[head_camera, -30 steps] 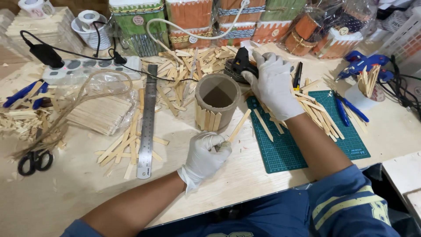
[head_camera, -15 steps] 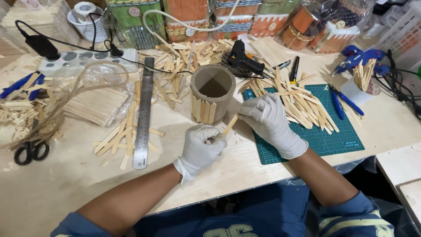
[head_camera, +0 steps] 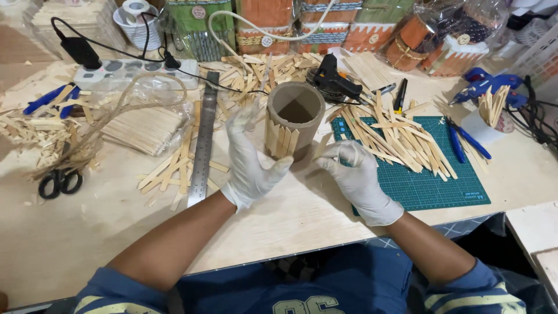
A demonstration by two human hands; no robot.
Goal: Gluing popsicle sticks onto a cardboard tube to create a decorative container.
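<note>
Head view: gloved left hand [head_camera: 249, 160] and right hand [head_camera: 357, 177] beside stick-clad cardboard tube [head_camera: 293, 119].

Bench [head_camera: 279, 227]: cardboard tube [head_camera: 294, 119] upright, sticks on its front. Left hand [head_camera: 251, 160], gloved, touching tube; right hand [head_camera: 356, 177] pinching one stick [head_camera: 321, 146]. Steel ruler [head_camera: 204, 136] left, green mat [head_camera: 430, 168] right w/ loose sticks.

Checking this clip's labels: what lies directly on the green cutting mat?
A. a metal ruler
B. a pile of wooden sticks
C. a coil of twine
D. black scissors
B: loose wooden sticks lie spread across the green mat; the scissors, ruler and twine all lie on the bare table left of the tube.
</note>
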